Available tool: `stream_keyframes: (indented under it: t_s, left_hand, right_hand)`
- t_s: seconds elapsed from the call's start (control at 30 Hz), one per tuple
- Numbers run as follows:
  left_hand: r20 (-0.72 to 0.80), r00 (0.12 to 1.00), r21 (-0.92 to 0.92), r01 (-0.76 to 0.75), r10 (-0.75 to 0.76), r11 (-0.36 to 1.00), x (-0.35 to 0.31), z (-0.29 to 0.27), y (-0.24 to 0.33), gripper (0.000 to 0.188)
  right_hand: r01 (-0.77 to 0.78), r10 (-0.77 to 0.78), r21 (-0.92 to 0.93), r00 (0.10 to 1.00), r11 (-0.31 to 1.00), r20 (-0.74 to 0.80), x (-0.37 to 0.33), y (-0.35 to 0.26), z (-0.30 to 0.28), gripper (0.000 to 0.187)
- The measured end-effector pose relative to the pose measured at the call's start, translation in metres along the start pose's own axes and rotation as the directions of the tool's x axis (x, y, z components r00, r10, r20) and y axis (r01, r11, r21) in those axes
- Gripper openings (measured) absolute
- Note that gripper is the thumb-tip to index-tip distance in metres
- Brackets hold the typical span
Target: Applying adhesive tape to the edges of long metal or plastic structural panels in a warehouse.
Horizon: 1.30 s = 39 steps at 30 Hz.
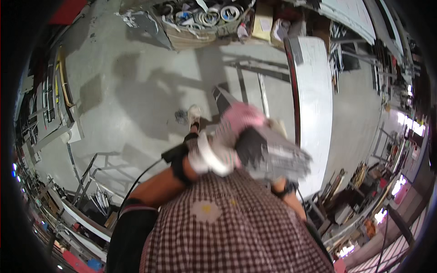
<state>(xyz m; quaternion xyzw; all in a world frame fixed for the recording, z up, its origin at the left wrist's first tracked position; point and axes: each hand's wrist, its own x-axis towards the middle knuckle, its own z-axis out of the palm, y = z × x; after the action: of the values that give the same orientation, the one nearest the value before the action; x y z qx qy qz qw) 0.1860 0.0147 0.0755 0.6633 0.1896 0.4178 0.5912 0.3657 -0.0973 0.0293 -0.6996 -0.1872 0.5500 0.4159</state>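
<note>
My left hand (240, 119), in a pink and white glove, reaches across a bundle of long grey strips (287, 159) and closes round it. Motion smears the fingers. Around that wrist sits a thick white ring (210, 157), like a roll of tape. The bundle slants in front of my body, its dark far end pointing up and left. A dark grey wrap or piece (251, 148) covers part of its near side. From the right my bare forearm (293, 202) comes in under the bundle, which hides my right hand; its fingers do not show.
To the right stands a long white-topped table (314, 113) with a dark red edge. A large open box (191, 38) ahead holds several tape rolls. Metal frames (98, 170) stand at the left. A rack of long strips (57, 91) lines the far left.
</note>
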Motion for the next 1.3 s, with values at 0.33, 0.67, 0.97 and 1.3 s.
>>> stream_keyframes:
  t_s: [0.33,0.67,0.97,1.3]
  left_hand:
    - [-0.463,0.648,-0.167,0.606,-0.605,0.777,-0.089,-0.032,-0.107,0.102]
    - [0.310,0.185,-0.644,0.762,-0.933,-0.063,-0.134,0.011,-0.226,0.117]
    - [0.023,0.810,-0.923,0.243,-0.586,0.299,0.062,0.072,-0.152,0.122]
    - [-0.079,0.812,-0.857,0.241,-0.578,0.456,0.218,0.091,-0.100,0.072]
  right_hand:
    - [0.030,-0.032,0.026,0.996,0.999,0.078,0.046,0.002,0.022,0.040]
    - [0.646,-0.833,0.712,0.530,0.276,-0.158,-0.154,-0.097,-0.346,0.092]
    - [0.929,0.047,0.155,0.148,0.336,-0.988,-0.215,0.079,-0.432,0.093]
    - [0.820,-0.129,0.571,0.570,0.031,-0.811,-0.092,0.083,-0.224,0.103]
